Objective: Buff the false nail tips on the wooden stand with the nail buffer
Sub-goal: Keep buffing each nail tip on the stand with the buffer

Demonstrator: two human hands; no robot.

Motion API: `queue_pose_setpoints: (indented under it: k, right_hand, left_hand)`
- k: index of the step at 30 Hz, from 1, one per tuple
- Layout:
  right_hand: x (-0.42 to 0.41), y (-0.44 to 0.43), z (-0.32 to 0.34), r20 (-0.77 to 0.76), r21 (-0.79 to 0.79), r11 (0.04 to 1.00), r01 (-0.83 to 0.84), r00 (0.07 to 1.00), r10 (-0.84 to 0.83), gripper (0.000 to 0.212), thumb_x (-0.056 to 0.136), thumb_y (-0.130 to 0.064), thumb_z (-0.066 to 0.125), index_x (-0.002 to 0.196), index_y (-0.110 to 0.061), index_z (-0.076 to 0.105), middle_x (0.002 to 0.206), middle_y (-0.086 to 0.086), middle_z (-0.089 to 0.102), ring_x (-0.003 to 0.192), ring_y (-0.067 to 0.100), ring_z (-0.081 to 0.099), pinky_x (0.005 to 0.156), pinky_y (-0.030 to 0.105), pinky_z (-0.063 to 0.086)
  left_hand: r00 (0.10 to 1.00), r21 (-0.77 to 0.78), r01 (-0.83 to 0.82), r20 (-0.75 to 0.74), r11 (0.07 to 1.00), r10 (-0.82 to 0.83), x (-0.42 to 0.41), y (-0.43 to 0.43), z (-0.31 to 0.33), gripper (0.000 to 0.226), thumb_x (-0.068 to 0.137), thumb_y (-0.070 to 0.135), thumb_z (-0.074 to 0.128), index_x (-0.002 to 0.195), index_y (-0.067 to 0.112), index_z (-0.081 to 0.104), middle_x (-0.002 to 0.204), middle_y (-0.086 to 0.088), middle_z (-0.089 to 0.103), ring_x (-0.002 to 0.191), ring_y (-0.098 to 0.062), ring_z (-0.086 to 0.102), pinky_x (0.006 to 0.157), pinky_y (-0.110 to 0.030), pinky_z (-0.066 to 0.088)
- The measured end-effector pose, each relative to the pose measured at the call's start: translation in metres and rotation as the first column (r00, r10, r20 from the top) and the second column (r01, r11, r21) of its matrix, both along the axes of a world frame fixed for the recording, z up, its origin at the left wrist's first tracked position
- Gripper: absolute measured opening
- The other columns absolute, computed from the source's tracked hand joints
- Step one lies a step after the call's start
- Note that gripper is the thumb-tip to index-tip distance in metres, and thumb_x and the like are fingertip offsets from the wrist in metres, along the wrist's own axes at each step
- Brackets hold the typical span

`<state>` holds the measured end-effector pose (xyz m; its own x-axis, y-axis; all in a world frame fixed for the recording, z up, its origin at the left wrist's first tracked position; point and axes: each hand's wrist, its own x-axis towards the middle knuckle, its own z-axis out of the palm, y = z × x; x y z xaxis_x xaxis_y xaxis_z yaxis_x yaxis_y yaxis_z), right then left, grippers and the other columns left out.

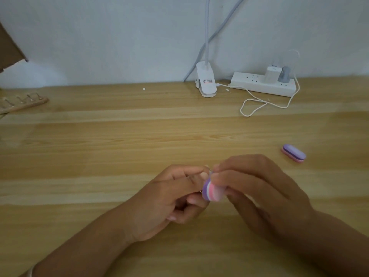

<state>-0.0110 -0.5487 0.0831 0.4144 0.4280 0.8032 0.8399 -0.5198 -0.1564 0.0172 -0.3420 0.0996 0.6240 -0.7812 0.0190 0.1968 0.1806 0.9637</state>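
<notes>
My right hand (257, 194) grips a small purple, white and pink nail buffer (211, 191) above the wooden table. My left hand (171, 198) pinches a small false nail tip (208, 171) between thumb and forefinger, right against the buffer's upper end. The tip is mostly hidden by my fingers. The wooden stand (22, 103), with several metal holders on it, lies far off at the table's left edge, away from both hands.
A second purple and pink buffer (294, 153) lies on the table to the right. At the back, by the wall, stand a white clip lamp base (205, 81) and a white power strip (263, 83) with a looped cable (259, 105). A cardboard piece (10, 48) juts in top left.
</notes>
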Motion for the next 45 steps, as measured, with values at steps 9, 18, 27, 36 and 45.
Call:
queue_pose_setpoints:
  k: [9, 18, 27, 36, 45]
  right_hand:
    - [0.008, -0.008, 0.008, -0.077, 0.058, 0.982, 0.177, 0.982, -0.172, 0.027, 0.092, 0.002, 0.061, 0.117, -0.006, 0.063, 0.110, 0.002, 0.065, 0.107, 0.010, 0.061, 0.099, 0.015, 0.039]
    - [0.008, -0.001, -0.001, -0.112, -0.014, 0.994, 0.110, 0.988, -0.111, 0.025, 0.094, -0.002, 0.061, 0.117, -0.002, 0.070, 0.112, 0.010, 0.067, 0.103, 0.021, 0.064, 0.092, 0.025, 0.049]
    - [0.006, 0.004, -0.002, -0.112, -0.018, 0.997, 0.081, 0.990, -0.082, 0.025, 0.093, 0.003, 0.063, 0.116, -0.003, 0.071, 0.112, 0.005, 0.067, 0.105, 0.015, 0.064, 0.091, 0.024, 0.050]
    - [0.008, -0.002, -0.002, -0.103, -0.025, 0.997, 0.076, 0.992, -0.078, 0.025, 0.094, 0.001, 0.061, 0.116, -0.009, 0.071, 0.112, 0.007, 0.066, 0.105, 0.015, 0.064, 0.091, 0.024, 0.049]
    - [0.009, -0.007, 0.002, -0.067, -0.001, 0.997, 0.080, 0.994, -0.080, 0.026, 0.094, -0.002, 0.060, 0.115, -0.014, 0.069, 0.110, 0.003, 0.064, 0.105, 0.013, 0.063, 0.095, 0.020, 0.046]
  left_hand:
    - [0.898, 0.042, -0.330, 0.322, 0.943, 0.300, 0.002, -0.001, -0.001, 0.020, 0.088, 0.028, 0.060, 0.075, 0.023, 0.073, 0.062, 0.007, 0.054, 0.042, -0.004, 0.033, 0.042, -0.012, 0.029]
    - [0.549, 0.017, -0.582, 0.746, 0.813, 0.377, 0.002, -0.005, -0.007, 0.008, 0.085, 0.034, 0.071, 0.090, 0.031, 0.076, 0.072, 0.001, 0.063, 0.053, -0.017, 0.049, 0.050, -0.028, 0.038]
    - [0.472, 0.026, -0.635, 0.804, 0.772, 0.361, 0.001, -0.005, -0.009, 0.017, 0.084, 0.036, 0.066, 0.084, 0.024, 0.078, 0.074, 0.009, 0.062, 0.052, -0.001, 0.046, 0.052, -0.012, 0.034]
    - [0.520, 0.024, -0.613, 0.765, 0.790, 0.380, 0.001, -0.006, -0.007, 0.009, 0.083, 0.034, 0.072, 0.089, 0.029, 0.078, 0.077, 0.008, 0.064, 0.052, 0.000, 0.044, 0.052, -0.010, 0.034]
    - [0.688, 0.016, -0.535, 0.589, 0.845, 0.424, 0.001, -0.007, -0.004, 0.011, 0.082, 0.028, 0.075, 0.085, 0.018, 0.079, 0.072, 0.002, 0.064, 0.060, -0.019, 0.053, 0.053, -0.027, 0.038]
